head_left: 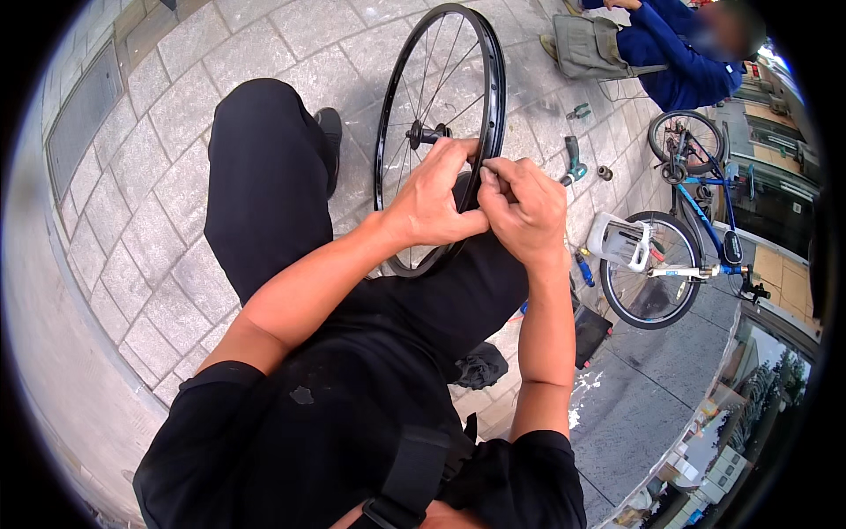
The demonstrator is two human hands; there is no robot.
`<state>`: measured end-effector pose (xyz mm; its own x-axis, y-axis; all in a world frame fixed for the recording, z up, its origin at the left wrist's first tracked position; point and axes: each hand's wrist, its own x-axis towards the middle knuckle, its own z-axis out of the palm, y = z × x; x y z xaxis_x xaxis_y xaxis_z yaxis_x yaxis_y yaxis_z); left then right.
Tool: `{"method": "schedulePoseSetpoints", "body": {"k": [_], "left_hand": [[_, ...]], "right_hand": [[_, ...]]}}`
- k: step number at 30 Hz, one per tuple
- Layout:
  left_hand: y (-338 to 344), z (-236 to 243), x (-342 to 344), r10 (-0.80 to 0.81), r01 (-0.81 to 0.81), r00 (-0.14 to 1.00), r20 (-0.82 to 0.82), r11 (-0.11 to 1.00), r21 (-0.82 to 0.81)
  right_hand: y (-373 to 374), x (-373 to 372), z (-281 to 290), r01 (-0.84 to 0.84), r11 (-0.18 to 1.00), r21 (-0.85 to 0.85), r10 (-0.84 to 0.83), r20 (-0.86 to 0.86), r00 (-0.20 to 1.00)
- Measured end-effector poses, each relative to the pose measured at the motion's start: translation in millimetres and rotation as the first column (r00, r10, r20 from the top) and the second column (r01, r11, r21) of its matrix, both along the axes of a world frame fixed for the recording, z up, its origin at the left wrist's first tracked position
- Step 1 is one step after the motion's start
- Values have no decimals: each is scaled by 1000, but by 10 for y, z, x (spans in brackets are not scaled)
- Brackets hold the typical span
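A bicycle wheel (493, 93) with a black rim, thin spokes and a dark hub (430, 134) stands upright in front of me, leaning by my bent right leg. My left hand (432, 198) grips the rim from its left side, fingers curled onto it. My right hand (524, 212) is closed at the rim's right edge, thumb and fingertips pinched against it. Whatever lies between those fingertips is hidden.
A seated person (652, 44) in blue is at the upper right beside a grey bag (582, 48). A blue bicycle (692, 207), a cordless tool (573, 167), pliers (579, 111) and a white plastic container (617, 238) are on the paving (176, 115).
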<state>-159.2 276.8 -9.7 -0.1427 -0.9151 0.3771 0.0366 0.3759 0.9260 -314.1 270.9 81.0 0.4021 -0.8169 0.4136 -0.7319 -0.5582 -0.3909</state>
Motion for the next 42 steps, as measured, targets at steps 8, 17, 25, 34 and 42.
{"method": "schedulePoseSetpoints", "body": {"k": [8,17,25,34,42], "left_hand": [[7,1,16,25,-25,999,21,1000,-4],[-3,-22,-24,11,-11,1000,11,1000,-14],[38,-36,-62,14,-13,1000,20,999,-38],[8,-35,-81,40,-38,999,33,998,-49],[-27,-70,-200,76,-74,995,66,997,-36]], "right_hand": [[-7,16,69,5,1000,-4,-6,-121,993],[20,19,169,-27,994,-104,-6,-307,952],[19,-40,178,-36,998,-51,22,-257,966],[166,79,263,250,926,283,-258,-9,966],[272,56,160,268,959,89,-255,-130,958]]}}
